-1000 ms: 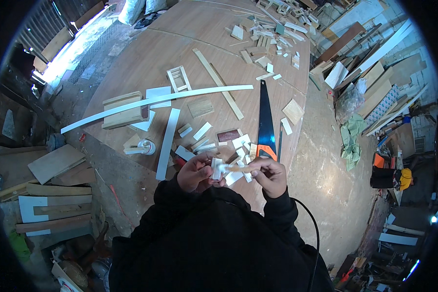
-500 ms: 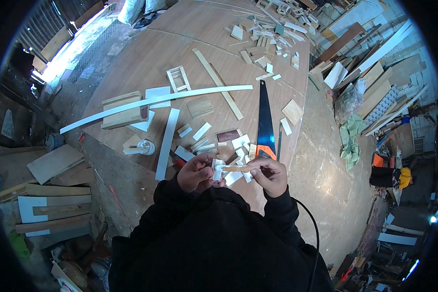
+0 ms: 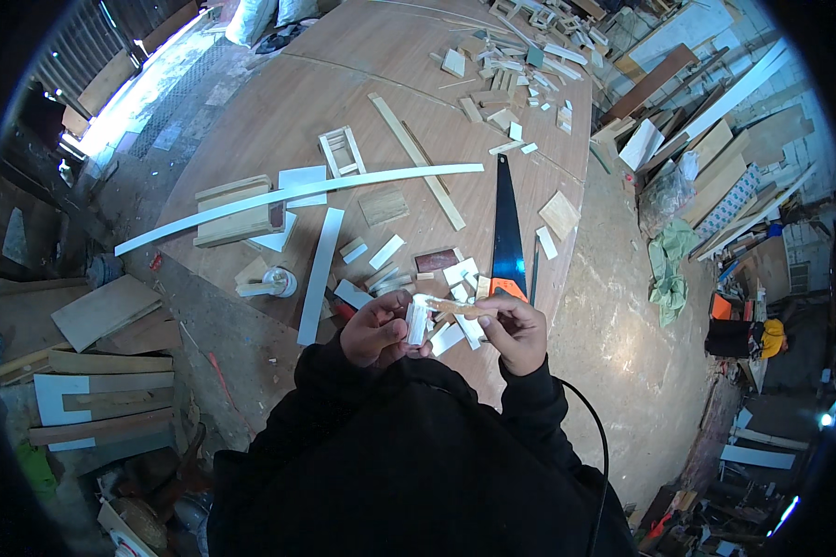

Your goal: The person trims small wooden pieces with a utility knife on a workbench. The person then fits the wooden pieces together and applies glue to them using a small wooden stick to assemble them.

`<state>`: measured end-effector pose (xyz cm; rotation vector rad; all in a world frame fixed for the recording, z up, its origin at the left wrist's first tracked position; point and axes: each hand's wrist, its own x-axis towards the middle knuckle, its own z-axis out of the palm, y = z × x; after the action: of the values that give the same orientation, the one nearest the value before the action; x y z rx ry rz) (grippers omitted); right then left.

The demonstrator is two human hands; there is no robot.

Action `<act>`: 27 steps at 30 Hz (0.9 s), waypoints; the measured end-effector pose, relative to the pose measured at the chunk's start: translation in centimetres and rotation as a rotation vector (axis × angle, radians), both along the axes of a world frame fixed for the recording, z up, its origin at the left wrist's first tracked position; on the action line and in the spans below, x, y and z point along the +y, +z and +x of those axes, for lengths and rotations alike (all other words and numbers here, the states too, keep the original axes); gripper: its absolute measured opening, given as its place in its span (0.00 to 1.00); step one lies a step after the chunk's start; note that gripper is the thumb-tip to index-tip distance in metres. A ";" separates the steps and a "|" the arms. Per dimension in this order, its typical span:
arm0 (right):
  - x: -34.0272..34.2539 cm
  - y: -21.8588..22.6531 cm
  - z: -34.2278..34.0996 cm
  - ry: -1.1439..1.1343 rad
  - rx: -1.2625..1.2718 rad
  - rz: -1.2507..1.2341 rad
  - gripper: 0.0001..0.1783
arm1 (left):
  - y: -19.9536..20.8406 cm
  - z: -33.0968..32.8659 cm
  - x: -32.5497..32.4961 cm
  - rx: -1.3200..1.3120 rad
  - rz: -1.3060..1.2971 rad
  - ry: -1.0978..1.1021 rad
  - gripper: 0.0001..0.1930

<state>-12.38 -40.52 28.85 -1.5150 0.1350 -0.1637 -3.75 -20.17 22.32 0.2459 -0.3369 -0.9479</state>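
My left hand is closed around a small pale wooden block, held up over the near edge of the table. White paste that looks like glue covers part of its face. Between thumb and fingers, my right hand pinches a thin brown wooden stick. The stick's white-smeared tip touches the block's far end. Just beyond my right hand lies a handsaw with a dark blade and an orange handle, partly hidden by the fingers. Several small wood offcuts lie beyond and beneath both hands.
A small white pot stands at the table's left edge. A long white strip crosses a wooden box-like piece. More scraps pile up at the far right of the table. Boards are stacked on the left floor.
The stick's tip has moved away from me along the block to its far end, and the stick now slants. The block is turned slightly; both hands stay nearly in place.
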 end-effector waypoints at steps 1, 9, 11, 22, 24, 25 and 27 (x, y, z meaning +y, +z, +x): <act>-0.2 -0.3 -0.1 0.032 -0.032 -0.026 0.11 | -0.1 0.0 0.0 0.000 0.000 0.001 0.18; -0.1 -0.6 -0.3 0.018 0.004 -0.038 0.11 | 0.7 0.1 0.3 0.008 -0.002 0.017 0.18; 0.1 -0.3 -0.3 0.016 -0.009 0.019 0.11 | 0.8 0.2 0.4 -0.005 0.003 0.019 0.18; -0.1 0.0 -0.2 0.141 -0.009 0.016 0.12 | -0.1 -0.3 0.6 -0.020 0.070 0.100 0.13; -0.1 -0.3 -0.1 0.132 -0.003 -0.002 0.12 | -0.1 -0.4 0.5 -0.001 0.027 0.099 0.13; 0.0 -0.5 0.1 0.086 -0.011 0.023 0.12 | -0.4 -0.3 0.5 -0.001 0.027 0.099 0.13; 0.1 -0.5 0.1 0.040 -0.020 0.048 0.12 | -0.9 -0.1 0.3 -0.021 -0.025 0.062 0.13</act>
<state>-12.27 -40.44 28.32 -1.4669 0.0920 -0.1424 -3.86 -19.84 21.46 0.2427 -0.3583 -0.8800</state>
